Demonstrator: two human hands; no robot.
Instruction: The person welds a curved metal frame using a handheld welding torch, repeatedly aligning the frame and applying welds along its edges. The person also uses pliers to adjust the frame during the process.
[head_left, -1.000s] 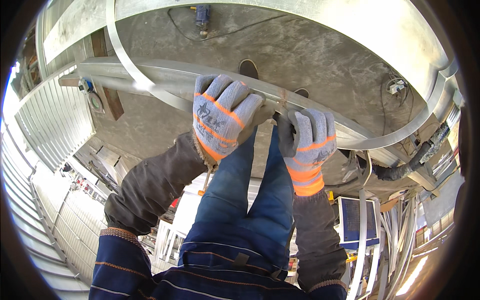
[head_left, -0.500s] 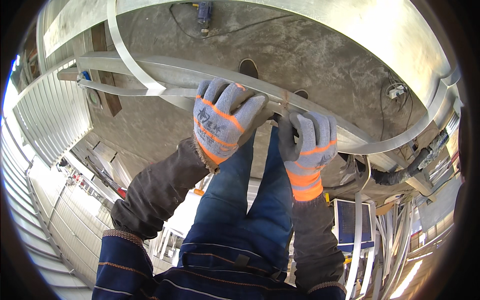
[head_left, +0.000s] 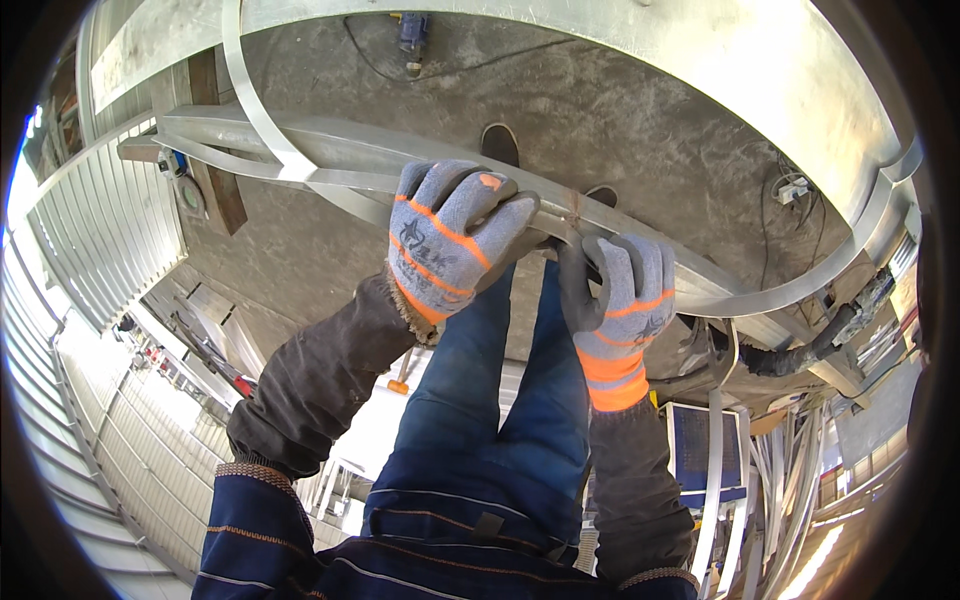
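Observation:
Both my hands wear grey gloves with orange stripes. They are closed on a long, narrow metal strip [head_left: 765,299] that bends across in front of me. My left hand [head_left: 450,238] grips it left of the middle, knuckles up. Close by on the right, my right hand [head_left: 625,290] pinches the strip between thumb and fingers. A short length shows between the hands; the fingertips are partly hidden. Just beyond the strip lies a straight metal beam [head_left: 330,140]. On the left, a second curved strip [head_left: 245,85] crosses the held one.
A broad curved metal sheet [head_left: 700,50] arcs along the far side. A blue power tool [head_left: 412,42] with a cord lies on the concrete floor [head_left: 620,110]. Wooden blocks [head_left: 215,180] stand at left. A dark wrapped hose [head_left: 820,345] and several loose metal strips [head_left: 790,470] are at right.
The held strip's left stretch now bows more and sits slightly higher in the picture. My right hand is a little lower in the picture. Both hands keep their grip.

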